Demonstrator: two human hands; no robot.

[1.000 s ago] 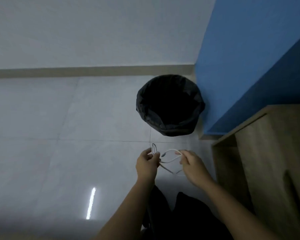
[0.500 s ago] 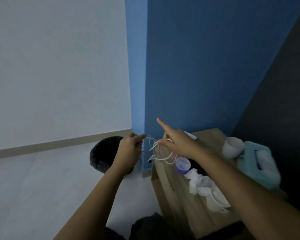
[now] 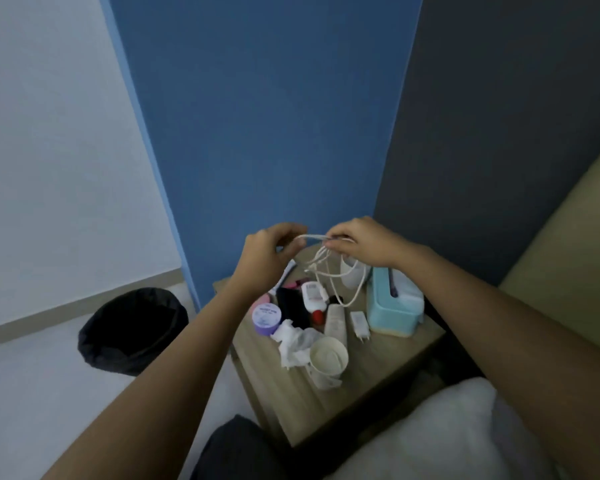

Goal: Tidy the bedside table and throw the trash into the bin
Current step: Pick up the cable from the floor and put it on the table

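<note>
Head cam, the only view I've got. Both hands are up over the back part of the bedside table (image 3: pixel 378 382), a boxy wood-grain unit w/ a matte top. L hand (image 3: pixel 267 258) pinches a thin white cable (image 3: pixel 315 236) btwn thumb and curled fingers. R hand (image 3: pixel 364 242) is clenched on another part of it, knuckles up. The cable is a smooth round cord gathered in a few loose loops. They hang below the hands, above the clutter. Can't tell if the lowest loop touches anything.

Trash on the table: a crumpled tissue (image 3: pixel 293 341), white, soft and creased, toward the front-left. It touches a paper cup (image 3: pixel 328 362) w/ a round open mouth and pale inside. Behind the tissue there's a squat purple jar (image 3: pixel 265 315) w/ a printed lid, a white bottle (image 3: pixel 314 297) w/ a red cap lying down, a pale tube (image 3: pixel 335 322), and a flat black item (image 3: pixel 291 304) I can't ID. A white charger plug (image 3: pixel 359 323) lies just beside a teal tissue box (image 3: pixel 392 306), which has rounded corners and looks plastic. The bin (image 3: pixel 94 351) sits on the pale floor left of the table, round, lined w/ a crinkly black bag.
</note>
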